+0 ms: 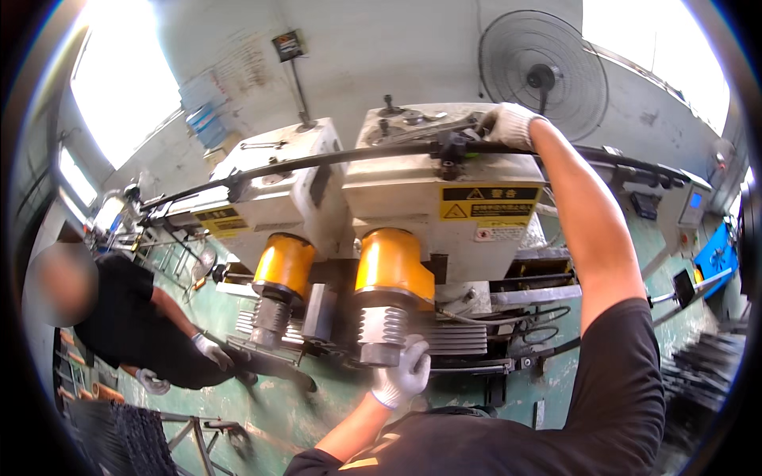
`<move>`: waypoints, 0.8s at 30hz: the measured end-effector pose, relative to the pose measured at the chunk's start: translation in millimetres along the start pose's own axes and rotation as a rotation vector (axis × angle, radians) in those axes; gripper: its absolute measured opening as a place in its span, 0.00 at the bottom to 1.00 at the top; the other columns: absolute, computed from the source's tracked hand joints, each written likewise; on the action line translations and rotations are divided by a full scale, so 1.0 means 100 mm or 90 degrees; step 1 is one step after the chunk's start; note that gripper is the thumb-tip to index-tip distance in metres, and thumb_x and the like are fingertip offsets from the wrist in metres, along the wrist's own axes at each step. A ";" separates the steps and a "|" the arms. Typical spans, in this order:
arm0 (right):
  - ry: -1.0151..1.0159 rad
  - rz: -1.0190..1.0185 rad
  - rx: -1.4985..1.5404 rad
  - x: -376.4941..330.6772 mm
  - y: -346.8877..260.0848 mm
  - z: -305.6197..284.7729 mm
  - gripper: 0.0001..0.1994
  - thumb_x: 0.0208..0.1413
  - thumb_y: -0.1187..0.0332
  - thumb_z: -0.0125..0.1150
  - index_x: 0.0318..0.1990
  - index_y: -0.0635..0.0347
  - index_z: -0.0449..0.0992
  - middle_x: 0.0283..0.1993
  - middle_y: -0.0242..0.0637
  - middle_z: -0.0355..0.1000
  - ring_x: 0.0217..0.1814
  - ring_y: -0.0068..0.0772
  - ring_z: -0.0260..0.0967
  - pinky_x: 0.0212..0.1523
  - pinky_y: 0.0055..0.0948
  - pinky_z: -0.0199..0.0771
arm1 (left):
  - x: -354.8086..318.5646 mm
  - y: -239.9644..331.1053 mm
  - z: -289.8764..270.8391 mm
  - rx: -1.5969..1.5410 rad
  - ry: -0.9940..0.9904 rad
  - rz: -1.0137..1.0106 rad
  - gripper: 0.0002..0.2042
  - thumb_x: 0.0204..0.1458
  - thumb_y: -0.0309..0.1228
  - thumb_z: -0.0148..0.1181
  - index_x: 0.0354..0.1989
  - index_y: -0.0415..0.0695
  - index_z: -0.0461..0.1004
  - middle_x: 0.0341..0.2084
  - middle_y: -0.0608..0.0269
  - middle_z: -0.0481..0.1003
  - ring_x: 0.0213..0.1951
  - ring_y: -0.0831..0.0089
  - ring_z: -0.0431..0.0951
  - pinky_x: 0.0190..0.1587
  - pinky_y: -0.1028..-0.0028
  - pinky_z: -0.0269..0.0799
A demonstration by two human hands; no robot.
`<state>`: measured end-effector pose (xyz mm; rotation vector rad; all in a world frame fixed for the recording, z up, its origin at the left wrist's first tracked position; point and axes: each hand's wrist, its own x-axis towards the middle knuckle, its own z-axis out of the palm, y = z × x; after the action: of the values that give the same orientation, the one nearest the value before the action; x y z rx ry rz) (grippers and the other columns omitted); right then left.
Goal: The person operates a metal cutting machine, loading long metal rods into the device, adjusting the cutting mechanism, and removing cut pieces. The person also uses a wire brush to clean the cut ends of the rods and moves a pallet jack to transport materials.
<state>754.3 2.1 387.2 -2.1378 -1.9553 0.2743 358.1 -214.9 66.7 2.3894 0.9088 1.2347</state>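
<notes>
My left hand (401,378), in a white glove, is curled close to the lower end of a ribbed metal cylinder (382,325). That cylinder hangs below the right-hand yellow housing (389,262); whether the hand touches it is unclear. My right hand (514,125), gloved too, reaches over a long dark bar (381,152) to the top of the white machine body (429,176). Its fingers are bent down among dark tools, and what they hold is hidden. A long wrench (425,131) lies beside it. A black clamp block (451,152) sits on the bar.
A second yellow housing (284,263) with a ribbed end stands to the left. At far left is a co-worker (151,317) in dark clothes and white gloves. A large fan (542,75) stands behind. A control box (687,208) is at right, near stacked dark bars (706,373).
</notes>
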 end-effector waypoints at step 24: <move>0.067 0.025 -0.111 0.52 0.55 0.14 0.18 0.49 0.62 0.79 0.42 0.67 0.91 0.36 0.46 0.87 0.37 0.37 0.84 0.47 0.37 0.85 | 0.15 0.14 -0.18 0.033 0.056 0.006 0.11 0.48 0.24 0.69 0.40 0.45 0.80 0.39 0.59 0.80 0.44 0.52 0.83 0.47 0.53 0.78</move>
<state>807.5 49.9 358.2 -2.2493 -1.9441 -0.0030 356.1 -216.1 94.0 2.3991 0.9678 1.3449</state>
